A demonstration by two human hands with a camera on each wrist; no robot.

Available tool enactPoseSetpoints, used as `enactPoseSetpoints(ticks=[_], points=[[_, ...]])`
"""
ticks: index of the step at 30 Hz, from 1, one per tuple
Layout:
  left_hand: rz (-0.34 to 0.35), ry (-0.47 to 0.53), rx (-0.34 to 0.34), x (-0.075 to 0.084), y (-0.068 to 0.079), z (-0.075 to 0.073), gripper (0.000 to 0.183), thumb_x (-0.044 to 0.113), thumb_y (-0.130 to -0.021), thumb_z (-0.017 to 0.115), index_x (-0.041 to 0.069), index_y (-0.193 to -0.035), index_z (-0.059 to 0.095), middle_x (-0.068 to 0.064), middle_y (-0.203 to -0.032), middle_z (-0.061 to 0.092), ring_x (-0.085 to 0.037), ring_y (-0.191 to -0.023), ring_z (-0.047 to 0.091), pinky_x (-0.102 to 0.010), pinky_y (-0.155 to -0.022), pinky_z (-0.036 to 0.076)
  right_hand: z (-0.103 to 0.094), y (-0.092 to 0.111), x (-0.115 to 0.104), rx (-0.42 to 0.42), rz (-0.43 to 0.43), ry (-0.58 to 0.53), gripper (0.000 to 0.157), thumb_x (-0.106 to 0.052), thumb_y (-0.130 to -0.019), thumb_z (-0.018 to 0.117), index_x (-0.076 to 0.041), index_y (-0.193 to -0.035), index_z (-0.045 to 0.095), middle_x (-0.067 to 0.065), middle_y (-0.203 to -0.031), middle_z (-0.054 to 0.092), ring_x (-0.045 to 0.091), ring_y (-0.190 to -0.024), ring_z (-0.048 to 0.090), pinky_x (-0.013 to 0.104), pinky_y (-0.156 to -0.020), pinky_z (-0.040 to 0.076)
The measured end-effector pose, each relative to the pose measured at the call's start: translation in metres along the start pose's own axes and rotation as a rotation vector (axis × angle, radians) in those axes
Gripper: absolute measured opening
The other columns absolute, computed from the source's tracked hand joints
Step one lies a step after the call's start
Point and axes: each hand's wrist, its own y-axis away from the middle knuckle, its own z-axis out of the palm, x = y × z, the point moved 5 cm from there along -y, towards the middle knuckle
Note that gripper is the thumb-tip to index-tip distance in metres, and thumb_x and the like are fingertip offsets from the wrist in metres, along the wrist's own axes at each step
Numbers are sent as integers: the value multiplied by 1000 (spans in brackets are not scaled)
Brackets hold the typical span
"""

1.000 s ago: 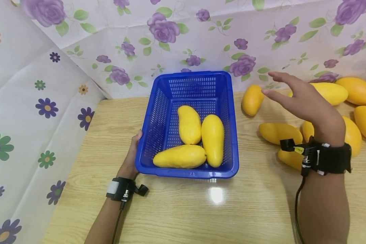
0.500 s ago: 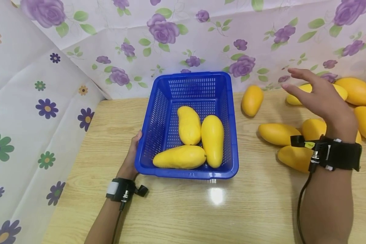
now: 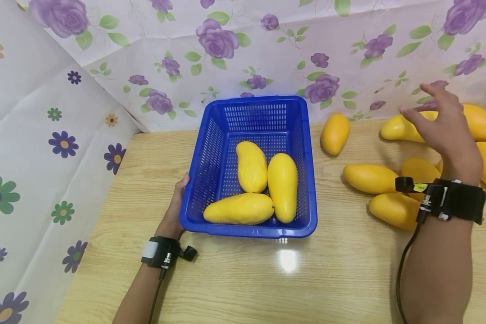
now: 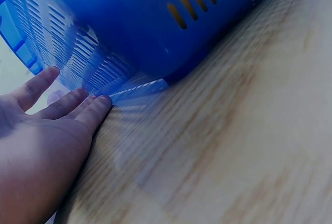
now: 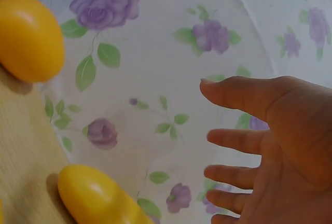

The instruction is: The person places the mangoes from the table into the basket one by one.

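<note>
A blue plastic basket (image 3: 249,230) stands in the middle of the head view with three yellow mangoes inside: one lying crosswise in front (image 3: 239,209), one along the right (image 3: 282,186), one behind (image 3: 251,166). My left hand (image 3: 176,204) touches the basket's left side; in the left wrist view its fingers (image 4: 98,111) lie fairly straight against the slotted wall. Over the loose mangoes at the right hovers my right hand (image 3: 447,123), fingers spread and holding nothing. Nearest under it is a long yellow mango (image 3: 402,128), whose end also shows in the right wrist view (image 5: 98,195).
A small orange-yellow mango (image 3: 335,134) lies alone right of the basket. Several more mangoes (image 3: 368,177) are spread over the wooden table (image 3: 328,270). Flower-printed sheeting (image 3: 227,67) rises at the back and along the left. A cable trails from each wrist strap.
My right hand has moved right, away from the lone small mango and over the group at the right, staying empty. The left hand, basket and mangoes have kept their places.
</note>
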Motion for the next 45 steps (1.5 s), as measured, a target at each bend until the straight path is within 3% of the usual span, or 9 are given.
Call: enactPoseSetpoints(ticks=[4, 8, 12, 21, 27, 31, 34, 39, 45], points=[[6, -12, -5, 0, 0, 0, 71, 61, -97, 29, 31, -159, 16, -16, -158, 24, -36, -136, 33, -48, -105, 37, -2, -4, 12, 52, 22, -22, 78, -40, -96, 55, -18, -160, 16, 14, -165, 8, 40, -146, 9, 58, -114, 10], [7, -16, -4, 1, 1, -1, 71, 62, -97, 29, 31, -159, 17, -16, -159, 24, -36, -137, 33, -49, -106, 35, -3, -7, 19, 65, 30, -20, 78, -39, -96, 55, -19, -160, 15, 18, -163, 12, 33, -150, -2, 54, -116, 2], [4, -14, -1, 0, 0, -2, 72, 63, -96, 30, 31, -159, 17, -16, -159, 24, -36, -137, 33, -49, -105, 36, -2, -10, 27, 84, 36, -4, 77, -38, -97, 55, -15, -160, 17, 23, -158, 24, 29, -150, -2, 51, -117, -2], [3, -5, 1, -4, -2, -3, 73, 64, -95, 34, 33, -159, 18, -15, -159, 25, -33, -137, 34, -46, -106, 36, 1, -14, 49, 47, 89, 91, 76, -33, -99, 49, -3, -159, 13, 24, -163, 7, 45, -147, -3, 63, -113, 8], [2, -10, 3, -6, -2, -5, 73, 66, -94, 34, 35, -158, 19, -13, -159, 25, -33, -139, 33, -48, -107, 34, 1, -18, 60, 28, 103, 115, 73, -31, -97, 53, -3, -157, 21, 25, -163, 3, 45, -146, -14, 66, -111, 0], [-11, -13, 11, -5, -2, -4, 74, 67, -93, 34, 35, -158, 20, -12, -158, 27, -34, -138, 34, -48, -106, 35, 2, -19, 64, -15, 80, 184, 74, -28, -97, 54, 0, -156, 19, 28, -162, -1, 48, -144, -17, 64, -110, -5], [-22, -11, 13, -5, -1, -4, 75, 68, -93, 34, 33, -158, 21, -13, -158, 28, -34, -137, 35, -48, -106, 36, 3, -17, 67, -44, 105, 243, 81, -37, -97, 54, 0, -157, 14, 32, -160, -2, 54, -143, -10, 66, -110, -4], [-22, -16, 9, -3, -1, -3, 75, 67, -94, 32, 31, -159, 19, -14, -158, 27, -34, -137, 34, -48, -105, 36, 3, -10, 69, -64, 198, 279, 95, -58, -91, 53, -10, -159, 8, 40, -155, -2, 67, -132, 4, 75, -103, 8], [-7, -20, 12, -1, 1, -2, 72, 65, -95, 32, 33, -159, 18, -14, -159, 25, -34, -137, 33, -48, -106, 35, 6, -10, 64, -64, 206, 323, 99, -61, -89, 55, -7, -159, 11, 48, -145, 9, 68, -120, 13, 74, -101, 7]])
